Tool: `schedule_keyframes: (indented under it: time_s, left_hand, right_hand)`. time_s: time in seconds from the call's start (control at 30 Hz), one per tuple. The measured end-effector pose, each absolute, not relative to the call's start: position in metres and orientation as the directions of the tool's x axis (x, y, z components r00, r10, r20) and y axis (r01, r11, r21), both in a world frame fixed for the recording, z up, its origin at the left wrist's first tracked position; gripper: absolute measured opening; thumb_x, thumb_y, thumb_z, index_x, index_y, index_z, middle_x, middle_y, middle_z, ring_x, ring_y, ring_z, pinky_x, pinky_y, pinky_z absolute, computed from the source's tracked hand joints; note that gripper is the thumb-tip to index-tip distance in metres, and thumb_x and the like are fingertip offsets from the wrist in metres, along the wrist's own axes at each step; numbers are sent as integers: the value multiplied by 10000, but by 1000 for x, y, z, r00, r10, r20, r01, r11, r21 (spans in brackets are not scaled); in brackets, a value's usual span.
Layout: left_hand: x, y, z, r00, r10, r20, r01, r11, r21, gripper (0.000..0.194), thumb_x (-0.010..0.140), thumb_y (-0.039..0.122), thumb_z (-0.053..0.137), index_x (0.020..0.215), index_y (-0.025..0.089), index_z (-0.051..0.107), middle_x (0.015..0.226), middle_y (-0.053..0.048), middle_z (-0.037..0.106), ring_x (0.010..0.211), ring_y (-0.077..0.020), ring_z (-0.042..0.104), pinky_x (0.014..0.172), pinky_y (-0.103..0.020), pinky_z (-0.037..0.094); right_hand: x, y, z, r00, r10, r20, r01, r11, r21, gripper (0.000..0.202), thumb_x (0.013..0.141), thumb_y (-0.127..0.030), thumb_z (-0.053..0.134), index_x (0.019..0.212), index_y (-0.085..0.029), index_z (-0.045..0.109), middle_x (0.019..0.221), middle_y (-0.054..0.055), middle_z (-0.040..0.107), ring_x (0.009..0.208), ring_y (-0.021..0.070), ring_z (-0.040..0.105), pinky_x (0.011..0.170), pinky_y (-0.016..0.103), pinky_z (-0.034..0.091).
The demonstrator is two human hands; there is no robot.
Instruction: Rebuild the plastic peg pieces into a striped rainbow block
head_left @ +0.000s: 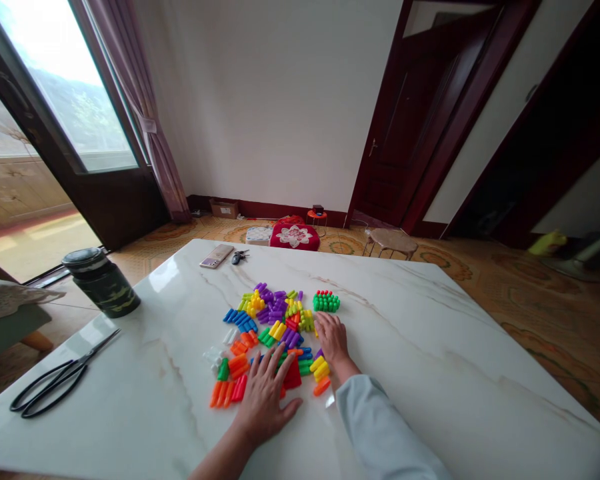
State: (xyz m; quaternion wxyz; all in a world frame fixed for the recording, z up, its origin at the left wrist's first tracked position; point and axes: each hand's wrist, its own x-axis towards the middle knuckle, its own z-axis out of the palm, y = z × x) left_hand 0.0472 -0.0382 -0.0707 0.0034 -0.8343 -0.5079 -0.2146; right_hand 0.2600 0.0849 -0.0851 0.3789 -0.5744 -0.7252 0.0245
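A loose heap of small plastic building pieces [273, 308] in many colours lies on the marble-patterned table. My left hand [266, 393] rests palm down over its near side, fingers spread across orange, red and green pieces, partly hiding a red piece [293, 375]. At the heap's right edge, my right hand [333, 339] lies with lightly bent fingers against yellow-green pieces [307, 321]; its fingertips are partly hidden, and no held piece shows. Just beyond it stands a neat green block with red tips [326, 301]. Yellow pieces [320, 369] sit beside my right wrist.
Black-handled scissors [63, 381] lie at the left of the table [430, 373], near a dark lidded jar [101, 283]. A phone [217, 257] and keys [239, 257] are at the far edge. Beyond stand a red flowered stool [295, 236] and a round stool [393, 242].
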Motion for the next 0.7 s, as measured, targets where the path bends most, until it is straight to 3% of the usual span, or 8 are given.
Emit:
schedule_keyframes:
  time_s: [0.23,0.7]
  left_hand:
    - [47,-38,-70,396,845,361,850,-485,204,868,778,490,614,1515,299,196,1559,-61,286,1381,-336,320,1147,-540,189]
    - [48,-39,-70,386,844,372,857,-477,195,844,785,477,608,1510,289,220,1566,-55,268,1394,-333,300,1143,-543,207]
  right_hand:
    - [269,93,-97,183,814,552,795,208,-569,504,997,-383,222,950,-146,664,938,124,627,914,222,582,867,370,465]
    - [267,97,-101,124,844,522,839,191,-509,442,983,-347,285,1114,-146,657,1146,122,645,1036,228,559,954,370,412]
